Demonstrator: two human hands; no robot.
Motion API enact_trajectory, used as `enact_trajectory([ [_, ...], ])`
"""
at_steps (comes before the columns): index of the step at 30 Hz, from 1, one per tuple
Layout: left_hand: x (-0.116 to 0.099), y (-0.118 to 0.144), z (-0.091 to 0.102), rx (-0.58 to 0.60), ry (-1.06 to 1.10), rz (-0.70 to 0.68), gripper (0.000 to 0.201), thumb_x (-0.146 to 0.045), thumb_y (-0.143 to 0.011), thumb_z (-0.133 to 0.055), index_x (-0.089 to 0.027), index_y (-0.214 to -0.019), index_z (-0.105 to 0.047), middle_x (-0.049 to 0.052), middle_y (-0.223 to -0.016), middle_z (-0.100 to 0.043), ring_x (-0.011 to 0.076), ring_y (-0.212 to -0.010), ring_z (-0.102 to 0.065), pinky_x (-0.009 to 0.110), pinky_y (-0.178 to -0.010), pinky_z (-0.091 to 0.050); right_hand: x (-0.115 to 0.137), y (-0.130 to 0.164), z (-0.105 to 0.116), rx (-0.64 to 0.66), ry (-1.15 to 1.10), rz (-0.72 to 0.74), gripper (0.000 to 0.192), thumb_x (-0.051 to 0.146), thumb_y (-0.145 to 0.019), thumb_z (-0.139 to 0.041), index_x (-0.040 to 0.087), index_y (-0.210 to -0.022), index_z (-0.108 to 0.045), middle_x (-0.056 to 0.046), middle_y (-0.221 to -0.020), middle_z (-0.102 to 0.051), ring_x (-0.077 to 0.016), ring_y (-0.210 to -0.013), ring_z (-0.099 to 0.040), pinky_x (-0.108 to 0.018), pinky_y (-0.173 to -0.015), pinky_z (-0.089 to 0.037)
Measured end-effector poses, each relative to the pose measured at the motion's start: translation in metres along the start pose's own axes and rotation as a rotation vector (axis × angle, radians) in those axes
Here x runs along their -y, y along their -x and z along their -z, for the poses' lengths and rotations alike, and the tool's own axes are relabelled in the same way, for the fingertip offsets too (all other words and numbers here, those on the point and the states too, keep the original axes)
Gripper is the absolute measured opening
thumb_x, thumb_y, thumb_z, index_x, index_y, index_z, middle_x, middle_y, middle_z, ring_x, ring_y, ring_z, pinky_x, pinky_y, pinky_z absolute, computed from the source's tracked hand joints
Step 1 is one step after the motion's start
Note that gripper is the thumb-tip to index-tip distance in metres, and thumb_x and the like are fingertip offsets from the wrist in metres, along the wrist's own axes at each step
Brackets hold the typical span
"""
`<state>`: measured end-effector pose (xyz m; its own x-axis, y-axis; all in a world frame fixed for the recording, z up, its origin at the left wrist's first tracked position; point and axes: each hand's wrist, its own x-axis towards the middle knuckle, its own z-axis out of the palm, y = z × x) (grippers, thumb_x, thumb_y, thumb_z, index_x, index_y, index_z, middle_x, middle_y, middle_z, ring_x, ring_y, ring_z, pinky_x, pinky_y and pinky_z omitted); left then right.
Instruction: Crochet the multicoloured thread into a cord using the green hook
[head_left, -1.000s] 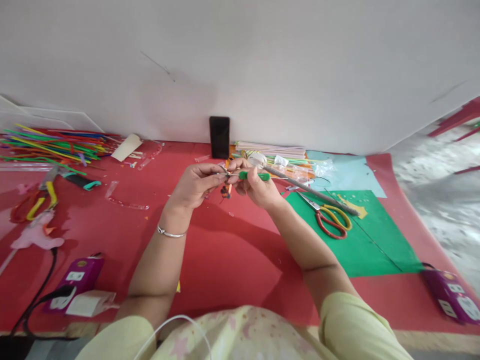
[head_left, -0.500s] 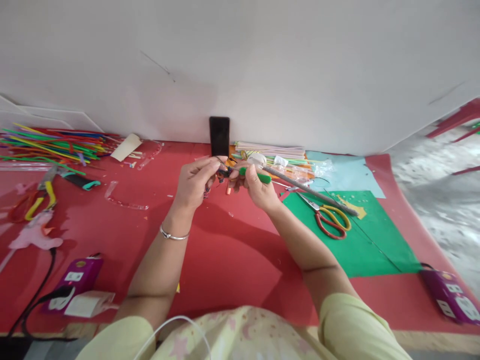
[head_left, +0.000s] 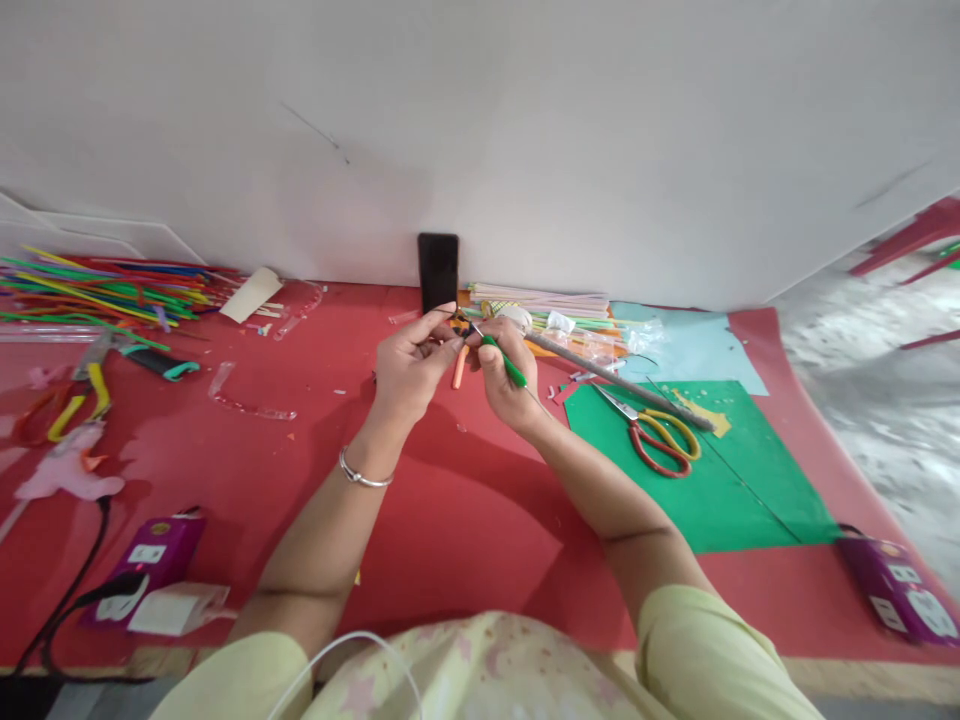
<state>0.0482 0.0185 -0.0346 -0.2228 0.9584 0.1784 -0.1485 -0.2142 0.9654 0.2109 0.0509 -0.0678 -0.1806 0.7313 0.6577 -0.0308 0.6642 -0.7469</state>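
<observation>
My left hand (head_left: 409, 365) and my right hand (head_left: 504, 375) meet above the red mat (head_left: 420, 500), near a black phone (head_left: 439, 272) that leans on the wall. The right hand grips a thin green stick (head_left: 504, 361), tilted with its top toward the left hand. The left hand pinches a small dark piece at the stick's tip, and an orange bit (head_left: 459, 367) hangs below the fingers. A silver bangle sits on the left wrist.
Red-and-yellow scissors (head_left: 656, 437) and a grey rod (head_left: 622, 380) lie on green paper (head_left: 697, 470) to the right. Coloured sticks (head_left: 97, 285) pile at far left, with pliers (head_left: 75, 395). Purple power strips (head_left: 154, 555) (head_left: 900, 590) sit at both front corners.
Both hands have moved slightly up and away toward the phone. The green stick has turned from nearly level to steeply tilted, and the orange bit now hangs between the hands.
</observation>
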Motion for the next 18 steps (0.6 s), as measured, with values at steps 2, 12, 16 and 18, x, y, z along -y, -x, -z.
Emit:
enact_trajectory([
  [2,-0.005,-0.002,0.002,0.077,0.127,0.098,0.042,-0.028,-0.07,-0.102,-0.025,-0.111,-0.093,-0.002,-0.077,-0.071,0.0067,-0.055,-0.042,0.023,-0.047,-0.029,-0.006,-0.003,0.0,0.031,-0.141,-0.144,0.07,0.091,-0.104,-0.058,0.023,-0.099,-0.072,-0.005,-0.094,-0.068,-0.0193,-0.079,-0.067,-0.036,-0.075,-0.061],
  [12,-0.019,-0.007,0.018,0.318,0.128,0.303,0.04,-0.016,-0.063,-0.095,-0.02,-0.103,-0.096,0.004,-0.08,-0.081,0.0052,-0.049,-0.046,0.023,-0.044,-0.021,-0.022,-0.023,0.022,0.38,-0.802,-0.88,0.082,0.093,-0.107,-0.046,0.022,-0.069,-0.058,0.001,-0.06,-0.061,-0.0098,-0.04,-0.051,-0.024,-0.044,-0.05],
  [16,-0.019,-0.005,0.015,0.338,0.196,0.315,0.037,-0.015,-0.064,-0.097,-0.019,-0.1,-0.094,0.006,-0.08,-0.081,0.0157,-0.063,-0.069,0.024,-0.047,-0.039,-0.023,-0.022,0.023,0.411,-0.839,-0.886,0.079,0.089,-0.108,-0.052,0.021,-0.069,-0.061,0.001,-0.06,-0.065,-0.0114,-0.04,-0.057,-0.024,-0.044,-0.052],
  [18,-0.018,-0.004,0.014,0.338,0.204,0.306,0.035,-0.018,-0.066,-0.1,-0.018,-0.1,-0.093,0.008,-0.082,-0.082,0.0211,-0.072,-0.076,0.028,-0.053,-0.052,-0.022,-0.022,0.021,0.399,-0.833,-0.871,0.076,0.086,-0.109,-0.054,0.021,-0.071,-0.062,0.001,-0.061,-0.067,-0.0117,-0.043,-0.06,-0.024,-0.045,-0.053],
])
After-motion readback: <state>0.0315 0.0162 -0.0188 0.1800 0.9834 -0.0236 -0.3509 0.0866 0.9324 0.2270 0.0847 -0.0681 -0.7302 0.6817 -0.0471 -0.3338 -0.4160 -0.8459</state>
